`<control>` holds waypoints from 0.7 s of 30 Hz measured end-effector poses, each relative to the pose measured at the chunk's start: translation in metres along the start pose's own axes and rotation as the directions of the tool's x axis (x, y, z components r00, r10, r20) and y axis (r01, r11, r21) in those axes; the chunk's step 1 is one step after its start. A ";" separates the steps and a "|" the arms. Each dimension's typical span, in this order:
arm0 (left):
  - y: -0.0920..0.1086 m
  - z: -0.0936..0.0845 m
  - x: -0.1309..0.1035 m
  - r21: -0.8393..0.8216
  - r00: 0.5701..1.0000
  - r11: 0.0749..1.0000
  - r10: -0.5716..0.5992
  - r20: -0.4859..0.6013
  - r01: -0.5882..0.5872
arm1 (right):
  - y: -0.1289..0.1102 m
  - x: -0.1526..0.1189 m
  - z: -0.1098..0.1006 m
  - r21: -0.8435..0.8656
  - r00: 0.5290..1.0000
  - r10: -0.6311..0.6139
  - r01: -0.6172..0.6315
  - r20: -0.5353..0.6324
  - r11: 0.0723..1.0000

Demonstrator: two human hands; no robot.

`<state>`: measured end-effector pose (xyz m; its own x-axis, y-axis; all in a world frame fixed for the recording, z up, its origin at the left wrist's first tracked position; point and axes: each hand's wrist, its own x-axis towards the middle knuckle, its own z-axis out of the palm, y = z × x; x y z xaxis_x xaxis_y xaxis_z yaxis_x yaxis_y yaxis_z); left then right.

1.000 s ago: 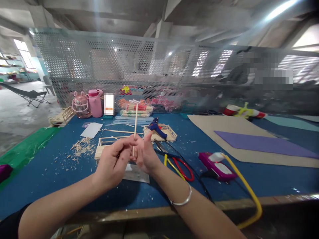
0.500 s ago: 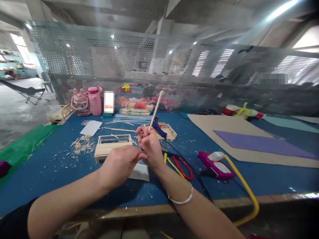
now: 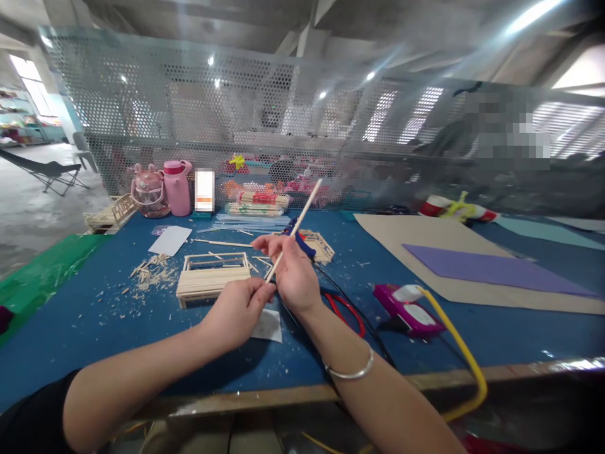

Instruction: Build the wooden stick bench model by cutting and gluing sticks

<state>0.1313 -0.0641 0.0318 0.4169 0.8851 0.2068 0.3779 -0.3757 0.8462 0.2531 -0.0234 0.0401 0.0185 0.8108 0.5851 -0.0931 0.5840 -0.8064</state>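
Observation:
A thin pale wooden stick (image 3: 308,203) slants up and to the right between my hands. My left hand (image 3: 236,313) pinches its lower end between thumb and fingers. Higher up, my right hand (image 3: 297,274) grips the stick with the thumb against the fingers. Left of the hands stands a small box-like piece built of sticks (image 3: 212,284), its near side covered by a row of them. Behind my right hand, a blue glue gun (image 3: 306,244) partly covers a low stick frame (image 3: 324,250). A white paper scrap (image 3: 268,326) lies below the hands.
Stick offcuts (image 3: 155,271) and white paper (image 3: 171,240) lie on the left. Two pink bottles (image 3: 178,192) and bundled sticks (image 3: 258,203) stand at the back. Rightward are red scissor-like handles (image 3: 347,314), a magenta device (image 3: 409,309) with yellow cable, and a purple sheet (image 3: 491,271).
The stick has tilted further right and slid so its lower end reaches my left fingers. My right hand has turned, and its grip has opened out along the stick.

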 end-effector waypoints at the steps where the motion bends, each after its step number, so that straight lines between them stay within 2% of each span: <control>1: -0.001 0.003 -0.005 0.030 0.999 0.999 -0.024 0.023 0.023 | -0.002 0.003 -0.004 0.029 0.999 0.014 -0.013 -0.036 0.999; 4: -0.004 0.008 -0.022 0.075 0.974 0.997 -0.035 0.223 0.019 | -0.008 0.013 -0.023 0.062 0.990 0.074 -0.066 -0.124 0.996; 6: -0.006 0.004 -0.029 0.060 0.947 0.998 0.003 0.320 -0.023 | -0.009 0.017 -0.033 -0.043 0.994 0.109 -0.111 -0.028 0.993; 7: -0.007 -0.001 -0.031 0.039 0.949 0.998 0.028 0.313 -0.042 | -0.009 0.017 -0.035 -0.128 0.991 0.123 -0.116 0.048 0.985; 8: -0.008 -0.007 -0.030 0.012 0.963 0.999 0.044 0.266 -0.049 | -0.009 0.016 -0.036 -0.221 0.983 0.133 -0.103 0.125 0.970; 10: -0.011 -0.022 -0.024 -0.066 0.998 0.997 0.037 0.056 -0.033 | -0.009 0.013 -0.034 -0.387 0.962 0.138 -0.037 0.236 0.921; 11: -0.012 -0.031 -0.018 -0.118 0.998 0.993 -0.005 -0.062 -0.002 | -0.009 0.012 -0.031 -0.449 0.954 0.135 -0.001 0.267 0.893; 13: -0.013 -0.046 -0.007 -0.249 0.967 0.968 -0.097 -0.237 0.037 | -0.009 0.010 -0.025 -0.530 0.940 0.133 0.057 0.314 0.846; 15: -0.012 -0.057 0.003 -0.347 0.952 0.937 -0.126 -0.280 0.022 | -0.009 0.009 -0.019 -0.559 0.920 0.134 0.105 0.369 0.823; 19: -0.011 -0.066 0.015 -0.425 0.939 0.903 -0.086 -0.334 -0.069 | -0.005 0.009 -0.019 -0.551 0.859 0.162 0.158 0.486 0.820; 20: -0.012 -0.067 0.017 -0.457 0.925 0.885 -0.095 -0.367 -0.090 | -0.002 0.011 -0.023 -0.572 0.870 0.175 0.140 0.461 0.808; 21: -0.013 -0.069 0.018 -0.501 0.909 0.859 -0.117 -0.401 -0.110 | 0.000 0.013 -0.028 -0.608 0.901 0.181 0.107 0.393 0.787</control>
<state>0.0773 -0.0243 0.0587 0.0034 0.9584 0.2854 -0.1353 -0.2824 0.9497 0.2813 -0.0119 0.0453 -0.3915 0.8213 0.4150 0.5337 0.5700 -0.6247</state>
